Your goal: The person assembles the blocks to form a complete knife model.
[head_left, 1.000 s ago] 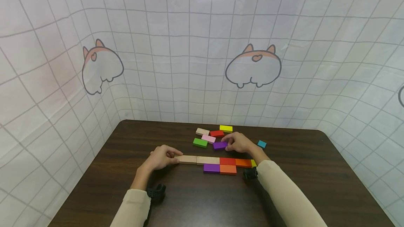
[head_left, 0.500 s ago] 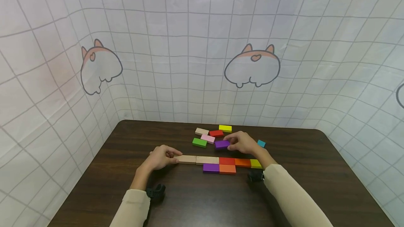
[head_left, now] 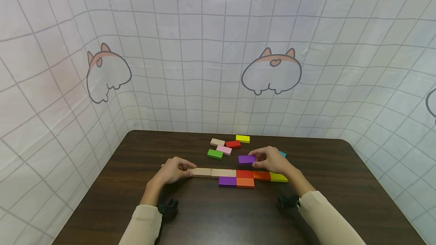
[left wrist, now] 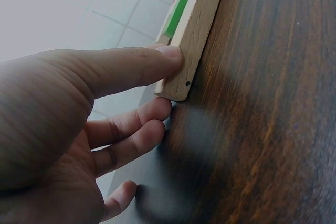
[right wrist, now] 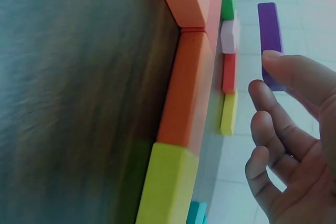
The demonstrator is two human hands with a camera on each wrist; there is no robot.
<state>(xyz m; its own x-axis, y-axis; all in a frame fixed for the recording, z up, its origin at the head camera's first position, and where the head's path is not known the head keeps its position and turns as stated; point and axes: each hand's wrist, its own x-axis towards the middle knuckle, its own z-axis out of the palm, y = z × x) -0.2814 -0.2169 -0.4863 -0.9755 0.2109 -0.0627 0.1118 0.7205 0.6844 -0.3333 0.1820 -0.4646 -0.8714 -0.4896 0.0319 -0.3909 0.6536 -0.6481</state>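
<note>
My right hand [head_left: 272,160] pinches a purple block [head_left: 246,160] at its right end. In the right wrist view that purple block [right wrist: 270,35] is held up off the table, with the thumb on its near face. My left hand [head_left: 175,170] holds the left end of a plain wooden block [head_left: 201,172], thumb on the near side; the index finger is hidden in the left wrist view. A second wooden block [head_left: 223,173], a red block [head_left: 244,174], an orange block [head_left: 261,175] and a yellow block [head_left: 278,177] continue the row rightward.
Before the row lie another purple block [head_left: 227,182] and an orange-red block [head_left: 245,183], side by side. Loose behind it are green [head_left: 215,154], pink [head_left: 224,150] and several other blocks. A blue block [head_left: 282,154] is partly covered by the right hand. A white grid curtain surrounds the table.
My right hand has lifted the purple block away from the loose blocks and carried it right and slightly toward me. The left hand stays at the wooden block.
</note>
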